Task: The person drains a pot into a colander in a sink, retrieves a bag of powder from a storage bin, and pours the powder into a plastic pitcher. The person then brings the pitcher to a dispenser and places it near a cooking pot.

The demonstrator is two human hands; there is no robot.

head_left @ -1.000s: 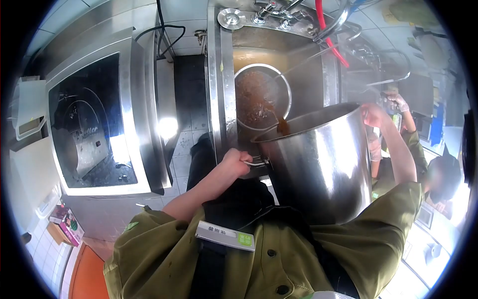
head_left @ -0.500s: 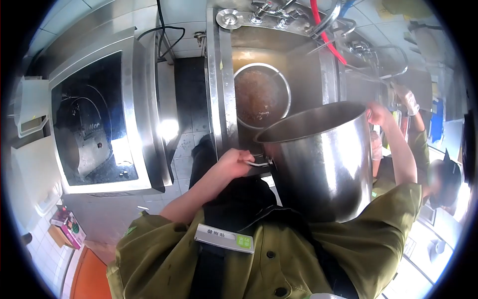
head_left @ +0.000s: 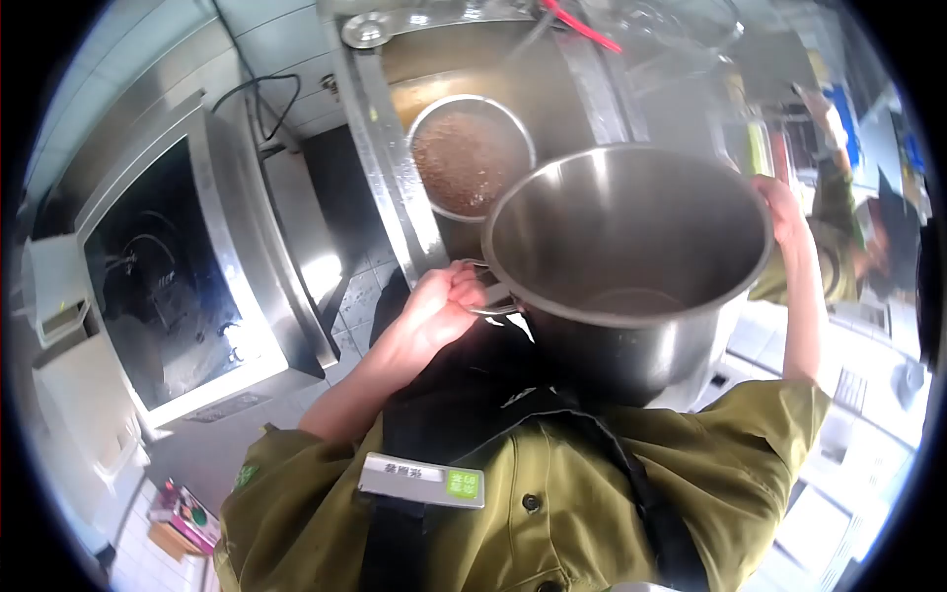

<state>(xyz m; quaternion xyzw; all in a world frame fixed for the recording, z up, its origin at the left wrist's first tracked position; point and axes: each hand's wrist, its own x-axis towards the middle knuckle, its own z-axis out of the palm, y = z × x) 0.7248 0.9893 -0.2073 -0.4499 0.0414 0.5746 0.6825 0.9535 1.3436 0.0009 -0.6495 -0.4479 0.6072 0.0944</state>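
Note:
A large stainless steel stockpot point(head_left: 631, 286) is held in front of my body, close to the sink's near edge. Its mouth faces up toward me, and bare metal shows inside down to the bottom. My left hand point(head_left: 446, 298) is closed around the wire loop handle point(head_left: 498, 308) on the pot's left side. On the far right of the rim, my right hand point(head_left: 781, 209) grips the pot; the handle there is hidden. Beyond the pot, a round metal-rimmed vessel point(head_left: 528, 148) in the sink point(head_left: 552, 89) contains brown, grainy or pearl-like contents point(head_left: 456, 163).
An appliance with a dark glass top point(head_left: 178, 286) stands at left, beside a floor gap. A red hose point(head_left: 584, 28) hangs over the sink. Another person point(head_left: 873, 242) in a dark cap works at right, arm extended. A colourful box point(head_left: 187, 518) sits at lower left.
The stockpot has turned from tipped toward the sink to mouth up, so its inside shows. Both hands stay on it. My view has shifted and rotated.

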